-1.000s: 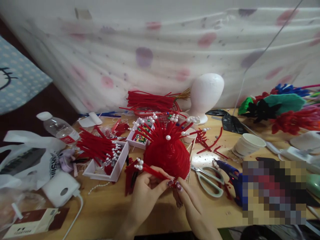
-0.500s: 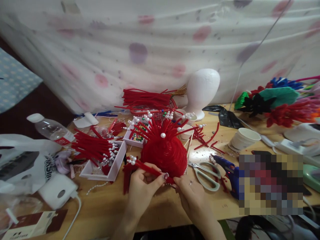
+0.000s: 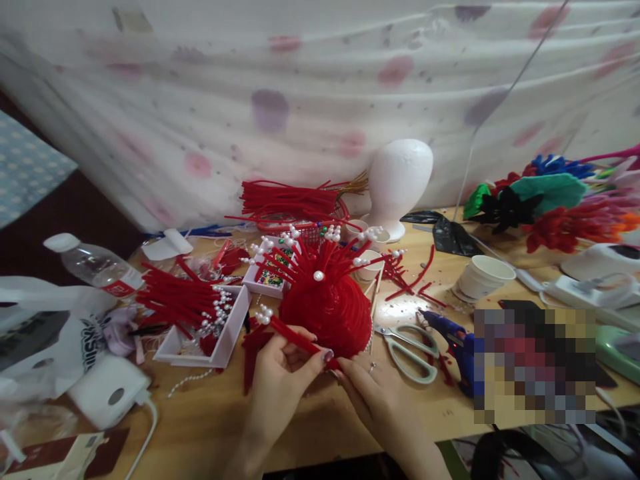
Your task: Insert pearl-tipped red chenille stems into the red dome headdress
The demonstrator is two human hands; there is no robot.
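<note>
Red fuzzy pipe cleaners (image 3: 295,335) tipped with white pearl beads are pinched between the thumb and fingers of my left hand (image 3: 283,367). At their lower right end, the closed fingers of my right hand (image 3: 370,387) grip the same red stems. Just behind both hands sits a red dome-shaped headpiece (image 3: 327,313), with several bead-tipped red stems fanning up from its top. Scissors (image 3: 410,350) with pale handles lie to the right of my right hand. Further right is a blue glue gun (image 3: 453,340).
A white box (image 3: 233,333) of bead-tipped red stems stands at left, near a plastic bottle (image 3: 95,263). Behind are a basket (image 3: 315,233) of red pipe cleaners and a white foam head (image 3: 400,180). A paper cup (image 3: 483,277) and colourful fuzzy flowers (image 3: 555,207) are at right.
The whole view has shifted slightly. My hands keep their hold on the beaded red stems, which now slant down a little more steeply towards my right hand.
</note>
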